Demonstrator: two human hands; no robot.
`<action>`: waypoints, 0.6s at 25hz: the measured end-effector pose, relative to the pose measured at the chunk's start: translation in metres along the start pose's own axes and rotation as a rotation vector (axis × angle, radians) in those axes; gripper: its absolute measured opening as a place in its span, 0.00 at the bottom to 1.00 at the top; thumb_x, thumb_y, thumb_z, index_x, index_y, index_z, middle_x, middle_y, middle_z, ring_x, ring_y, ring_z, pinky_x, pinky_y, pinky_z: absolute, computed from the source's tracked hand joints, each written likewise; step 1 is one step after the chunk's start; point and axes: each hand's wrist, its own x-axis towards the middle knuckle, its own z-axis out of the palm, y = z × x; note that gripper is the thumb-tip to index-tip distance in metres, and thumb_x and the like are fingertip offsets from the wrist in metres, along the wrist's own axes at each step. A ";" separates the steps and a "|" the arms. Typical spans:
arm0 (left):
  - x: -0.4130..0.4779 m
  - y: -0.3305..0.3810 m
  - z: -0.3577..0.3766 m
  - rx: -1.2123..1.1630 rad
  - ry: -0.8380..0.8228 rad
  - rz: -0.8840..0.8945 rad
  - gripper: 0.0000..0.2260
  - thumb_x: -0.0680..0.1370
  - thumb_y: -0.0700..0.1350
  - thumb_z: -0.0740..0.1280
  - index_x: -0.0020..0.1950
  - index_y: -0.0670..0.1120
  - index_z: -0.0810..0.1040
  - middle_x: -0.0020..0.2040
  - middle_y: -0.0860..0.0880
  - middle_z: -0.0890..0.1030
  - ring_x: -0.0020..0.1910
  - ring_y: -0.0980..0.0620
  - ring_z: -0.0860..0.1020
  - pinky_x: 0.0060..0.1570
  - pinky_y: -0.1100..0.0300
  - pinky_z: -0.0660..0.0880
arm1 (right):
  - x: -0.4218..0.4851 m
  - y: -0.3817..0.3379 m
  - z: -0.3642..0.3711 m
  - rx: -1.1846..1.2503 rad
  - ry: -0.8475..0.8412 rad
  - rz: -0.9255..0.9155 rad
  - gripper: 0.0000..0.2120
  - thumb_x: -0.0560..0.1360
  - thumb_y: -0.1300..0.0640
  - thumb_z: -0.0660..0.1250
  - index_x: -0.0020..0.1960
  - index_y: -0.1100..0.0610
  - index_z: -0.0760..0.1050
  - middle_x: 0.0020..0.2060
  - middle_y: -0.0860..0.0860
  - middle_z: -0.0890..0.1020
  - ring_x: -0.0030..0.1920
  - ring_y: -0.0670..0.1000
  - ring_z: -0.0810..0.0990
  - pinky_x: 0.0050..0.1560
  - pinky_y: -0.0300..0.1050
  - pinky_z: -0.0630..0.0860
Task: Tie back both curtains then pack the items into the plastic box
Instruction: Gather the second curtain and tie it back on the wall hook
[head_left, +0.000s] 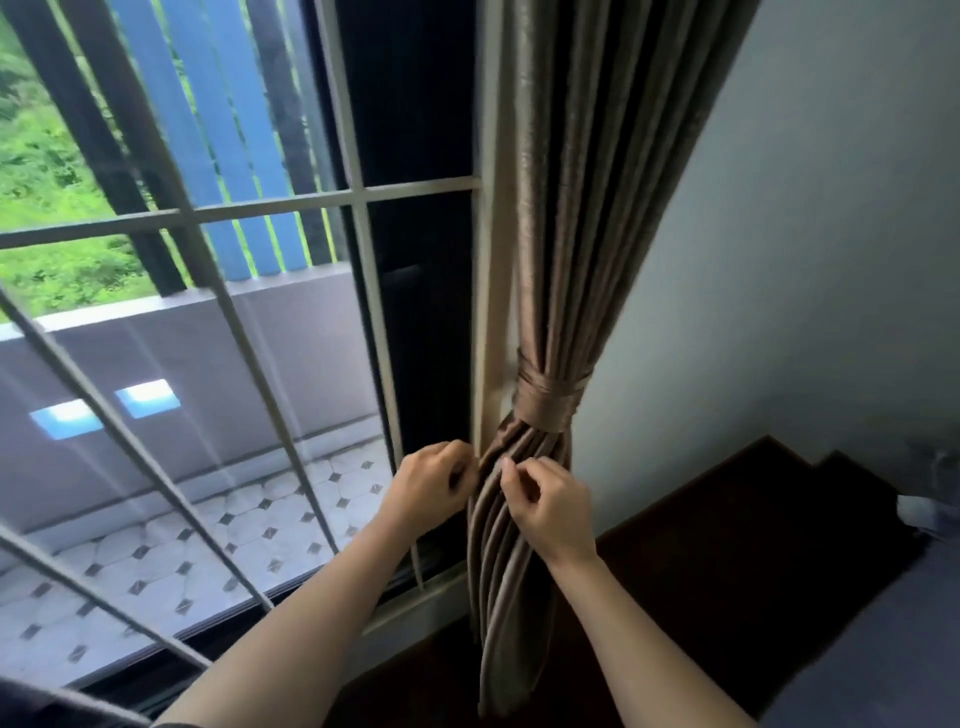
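Observation:
A brown pleated curtain (587, 218) hangs at the right side of the window, gathered by a matching fabric tie-back (550, 400) wound around it. Below the tie, the folds (498, 561) fall to the floor. My left hand (431, 483) is curled at the curtain's left edge, just below the tie, pinching a fold. My right hand (550, 509) is closed on the folds from the front right. Both hands sit close together. No plastic box or other curtain is in view.
A window with pale metal bars (363, 249) fills the left, with a tiled balcony outside. A grey wall (810, 260) is to the right. Dark wooden flooring (727, 561) lies below, and a grey surface (883, 649) sits at the lower right.

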 end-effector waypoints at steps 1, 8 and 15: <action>-0.011 -0.010 -0.017 0.009 0.092 -0.005 0.10 0.75 0.46 0.62 0.42 0.42 0.79 0.34 0.47 0.81 0.31 0.48 0.78 0.33 0.58 0.74 | 0.003 -0.011 0.008 0.027 -0.018 -0.048 0.16 0.76 0.51 0.61 0.32 0.57 0.75 0.27 0.50 0.76 0.30 0.48 0.73 0.31 0.34 0.66; -0.099 -0.073 -0.219 0.469 0.555 -0.175 0.11 0.74 0.42 0.63 0.43 0.38 0.83 0.39 0.43 0.85 0.37 0.45 0.83 0.41 0.55 0.78 | 0.036 -0.185 0.096 0.437 -0.246 -0.392 0.14 0.76 0.52 0.59 0.35 0.57 0.74 0.30 0.51 0.77 0.30 0.51 0.75 0.32 0.43 0.70; -0.204 -0.047 -0.360 0.823 0.707 -0.661 0.19 0.78 0.48 0.56 0.58 0.38 0.79 0.54 0.40 0.83 0.51 0.43 0.82 0.53 0.55 0.74 | 0.029 -0.371 0.124 0.800 -0.458 -0.791 0.15 0.76 0.52 0.58 0.49 0.60 0.79 0.43 0.56 0.83 0.41 0.58 0.82 0.40 0.47 0.78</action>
